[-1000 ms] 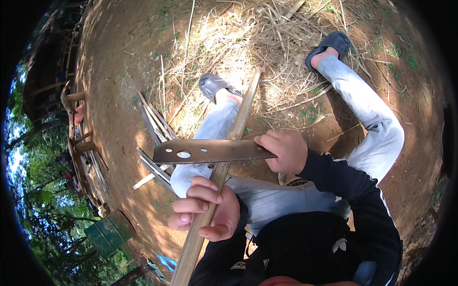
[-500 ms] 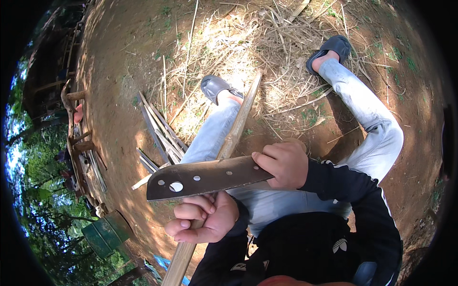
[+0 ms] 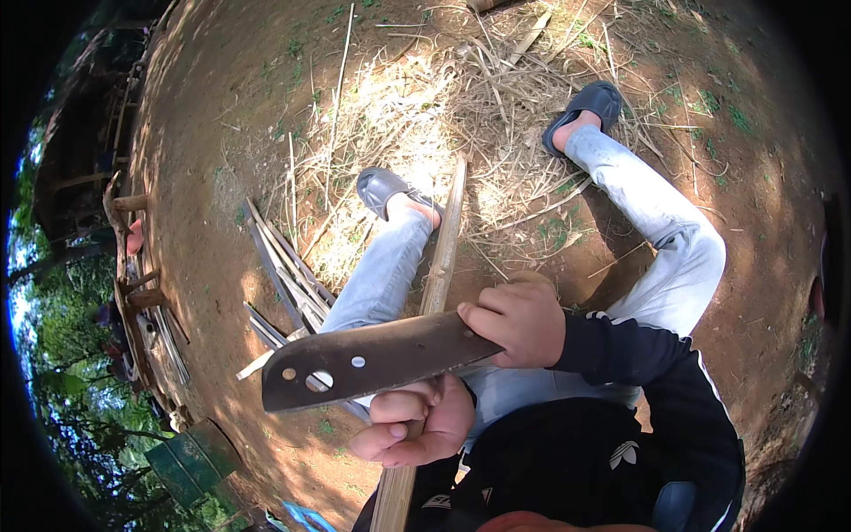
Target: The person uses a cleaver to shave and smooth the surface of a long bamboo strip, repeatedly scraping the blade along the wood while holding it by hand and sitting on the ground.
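Brown holed blade (image 3: 403,351), held w/ R hand (image 3: 519,324), stick (image 3: 445,248) in L hand (image 3: 432,427)

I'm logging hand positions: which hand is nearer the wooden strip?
Left. The left hand is curled around the wooden strip; the right hand is to its right, holding the blade that crosses over it.

The ground (image 3: 199,133) is brown dirt with little green plants (image 3: 740,120). Sunny spots (image 3: 381,89) and dark shade (image 3: 610,253) lie on it. On the left are leafy trees (image 3: 66,355) and a bent wooden rail (image 3: 119,232).
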Demonstrator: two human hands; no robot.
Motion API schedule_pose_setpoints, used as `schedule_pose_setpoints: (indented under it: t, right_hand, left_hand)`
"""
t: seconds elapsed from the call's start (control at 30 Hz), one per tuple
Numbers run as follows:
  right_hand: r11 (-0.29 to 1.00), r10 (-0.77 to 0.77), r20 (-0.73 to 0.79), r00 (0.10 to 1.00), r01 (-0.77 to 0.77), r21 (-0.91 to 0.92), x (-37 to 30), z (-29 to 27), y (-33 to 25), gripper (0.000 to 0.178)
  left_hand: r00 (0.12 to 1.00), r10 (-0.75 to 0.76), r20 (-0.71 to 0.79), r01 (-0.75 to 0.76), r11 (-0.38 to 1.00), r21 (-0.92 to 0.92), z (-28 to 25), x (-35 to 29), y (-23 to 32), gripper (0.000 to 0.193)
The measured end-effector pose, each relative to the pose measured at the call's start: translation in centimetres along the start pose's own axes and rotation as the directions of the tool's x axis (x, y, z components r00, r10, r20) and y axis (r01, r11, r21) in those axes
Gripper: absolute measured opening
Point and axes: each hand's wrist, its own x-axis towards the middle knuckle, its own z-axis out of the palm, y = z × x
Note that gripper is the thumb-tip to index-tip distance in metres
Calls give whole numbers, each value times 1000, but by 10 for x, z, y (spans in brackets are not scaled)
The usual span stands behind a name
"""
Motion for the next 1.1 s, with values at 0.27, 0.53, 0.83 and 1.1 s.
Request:
schedule_pose_setpoints:
  t: [0.27, 0.53, 0.83, 1.1]
  right_hand:
    - [1000, 28, -8, 1000, -28, 3, -4, 3, 3, 25]
    - [986, 147, 8, 989, -146, -75, 1, 5, 16, 23]
    - [969, 169, 8, 986, -165, -185, 8, 17, 43, 19]
    - [970, 192, -23, 981, -194, -148, 2, 32, 72, 16]
  left_hand:
    - [1000, 5, -10, -4, 996, 91, -1, -10, 4, 31]
    - [999, -8, 40, 2, 990, 142, -3, -1, 4, 33]
    - [998, -6, 58, -3, 988, 154, 2, 0, 3, 34]
    - [995, -8, 104, -9, 986, 169, 0, -7, 6, 35]
